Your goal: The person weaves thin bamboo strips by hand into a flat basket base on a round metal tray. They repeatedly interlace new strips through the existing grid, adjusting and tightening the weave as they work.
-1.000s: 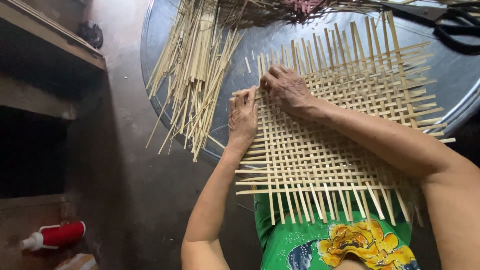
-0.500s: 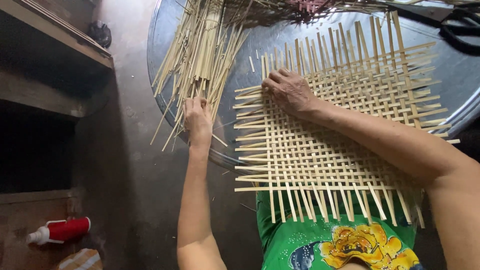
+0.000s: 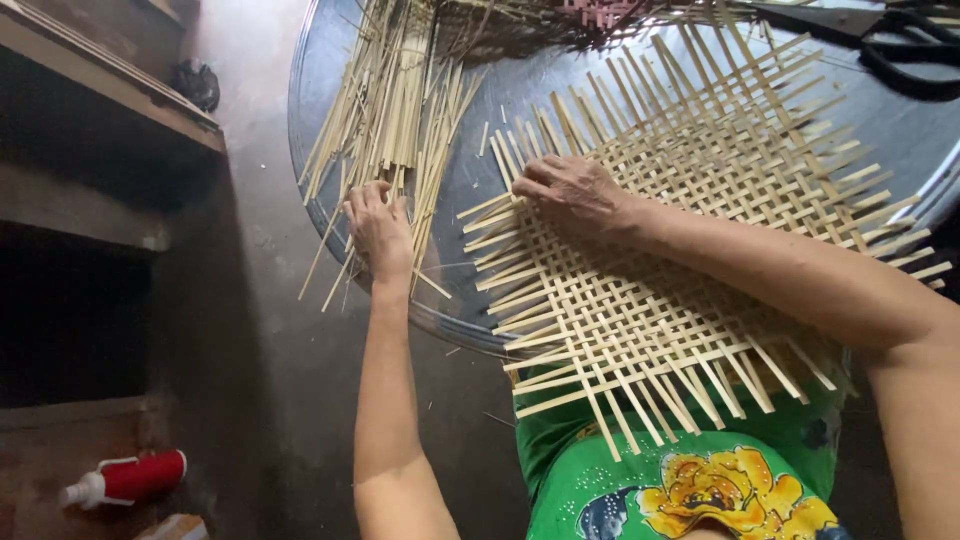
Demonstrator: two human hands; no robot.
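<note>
A half-woven mat of pale bamboo strips (image 3: 690, 260) lies across a large round metal tray (image 3: 300, 130) and over my lap. My right hand (image 3: 572, 192) rests flat on the mat's far left corner, fingers pressing down on the weave. My left hand (image 3: 378, 225) is stretched out to the left, its fingers on the near ends of a loose bundle of bamboo strips (image 3: 390, 110) that lies on the tray. I cannot tell whether a strip is pinched between the fingers.
Black scissors (image 3: 880, 40) lie at the tray's far right. A dark wooden shelf (image 3: 110, 100) stands to the left. A red and white bottle (image 3: 125, 478) lies on the floor at lower left. My green flowered garment (image 3: 690, 480) shows below the mat.
My left hand has left the mat's left edge and reached out leftward to the loose bundle of strips. My right hand has stayed on the mat.
</note>
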